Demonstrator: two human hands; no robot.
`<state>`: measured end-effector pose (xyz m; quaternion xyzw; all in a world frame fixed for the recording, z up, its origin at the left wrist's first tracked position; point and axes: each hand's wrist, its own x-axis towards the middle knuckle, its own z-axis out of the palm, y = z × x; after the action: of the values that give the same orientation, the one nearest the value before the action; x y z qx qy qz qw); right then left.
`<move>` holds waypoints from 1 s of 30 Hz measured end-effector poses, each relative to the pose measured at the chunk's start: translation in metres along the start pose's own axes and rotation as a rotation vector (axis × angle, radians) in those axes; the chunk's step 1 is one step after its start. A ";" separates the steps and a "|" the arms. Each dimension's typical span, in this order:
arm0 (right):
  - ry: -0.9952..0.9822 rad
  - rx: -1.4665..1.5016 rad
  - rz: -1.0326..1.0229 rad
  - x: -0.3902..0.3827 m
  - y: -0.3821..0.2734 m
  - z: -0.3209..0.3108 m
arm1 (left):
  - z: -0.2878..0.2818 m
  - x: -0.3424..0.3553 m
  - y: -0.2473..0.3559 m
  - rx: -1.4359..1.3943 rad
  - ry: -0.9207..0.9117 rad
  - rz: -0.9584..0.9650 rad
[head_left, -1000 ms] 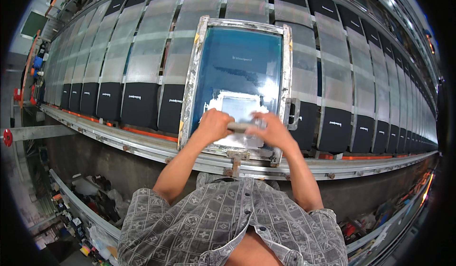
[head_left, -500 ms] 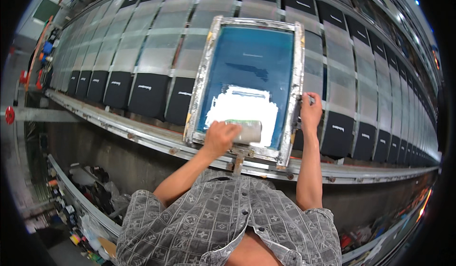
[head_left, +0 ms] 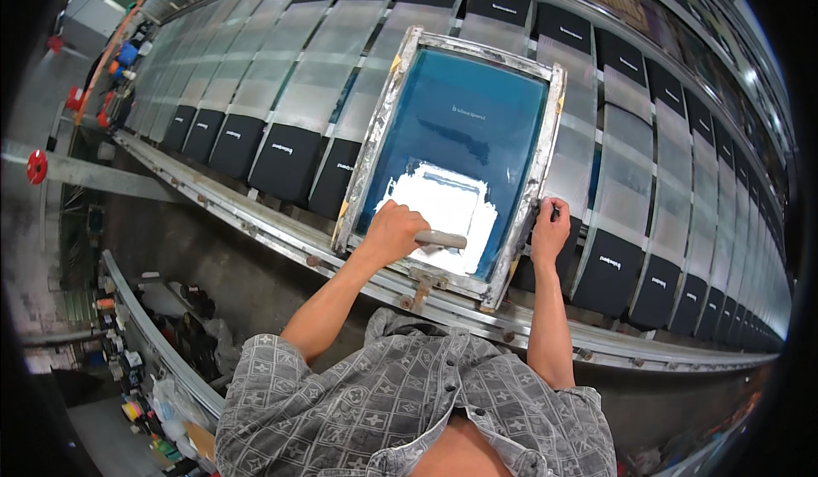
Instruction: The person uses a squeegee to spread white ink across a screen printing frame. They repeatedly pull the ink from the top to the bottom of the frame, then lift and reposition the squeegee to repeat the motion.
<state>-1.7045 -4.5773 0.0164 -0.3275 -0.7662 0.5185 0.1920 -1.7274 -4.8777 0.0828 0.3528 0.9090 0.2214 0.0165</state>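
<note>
A screen printing frame [head_left: 550, 127] with worn pale metal sides lies before me. Its blue mesh [head_left: 490, 76] bears a thick patch of white ink [head_left: 443, 189] at the near end. My left hand [head_left: 392, 233] is closed round one end of a grey squeegee [head_left: 446, 239], whose other end points right over the ink. The squeegee's lower edge is hard to make out. At the frame's right side, low down, my right hand [head_left: 550, 234] is closed with curled fingers on a dark part of the frame's edge; the exact hold is partly hidden.
Long slanted boards run in a row left and right, carrying black fabric pieces [head_left: 607, 262] with small white prints. A metal rail [head_left: 247, 228] runs along the near side. Lower left, bags and small containers crowd beside another rail [head_left: 158, 328]. A red round knob [head_left: 36, 167] stands far left.
The whole view has turned, so frame and boards appear slanted. The squeegee in my left hand has tilted and now shows a narrower face. My right hand stays at the frame's side.
</note>
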 end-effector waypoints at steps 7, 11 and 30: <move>0.014 -0.228 0.001 0.005 0.010 0.006 | 0.004 0.002 -0.007 0.000 -0.266 -0.014; 0.110 -0.522 -0.402 0.010 -0.001 0.004 | -0.013 0.052 -0.029 -0.092 -0.384 -0.033; -0.830 -0.728 -0.713 -0.072 -0.069 0.047 | -0.002 0.038 -0.023 0.011 -0.374 0.012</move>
<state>-1.7037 -4.6765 0.0645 0.1297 -0.9646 0.2143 -0.0827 -1.7705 -4.8690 0.0801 0.3931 0.8893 0.1470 0.1818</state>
